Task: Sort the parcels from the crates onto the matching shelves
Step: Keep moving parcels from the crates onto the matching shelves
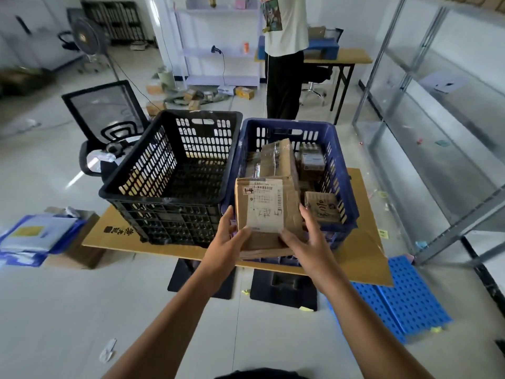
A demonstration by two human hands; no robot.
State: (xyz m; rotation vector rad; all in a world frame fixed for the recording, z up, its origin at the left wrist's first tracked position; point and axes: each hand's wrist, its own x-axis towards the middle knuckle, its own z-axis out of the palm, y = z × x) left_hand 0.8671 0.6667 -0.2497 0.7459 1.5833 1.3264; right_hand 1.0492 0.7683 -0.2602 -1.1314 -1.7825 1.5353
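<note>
I hold a brown cardboard parcel (266, 212) with a white shipping label, tilted up in front of the blue crate (289, 129). My left hand (228, 239) grips its left edge with the thumb on the front face. My right hand (308, 239) grips its right edge, thumb lying across the lower front. Inside the blue crate lie several more brown parcels, one large taped box (278, 157) leaning upright. The black crate (175, 165) to the left holds nothing that I can see. Both crates stand on a flat cardboard sheet (363, 255).
A metal shelf rack (426, 132) runs along the right. A person (285, 56) stands behind the blue crate by a wooden table (352, 56). A black office chair (106, 119) is at left, blue envelopes (35, 236) on a box, and blue perforated panels (404, 299) on the floor.
</note>
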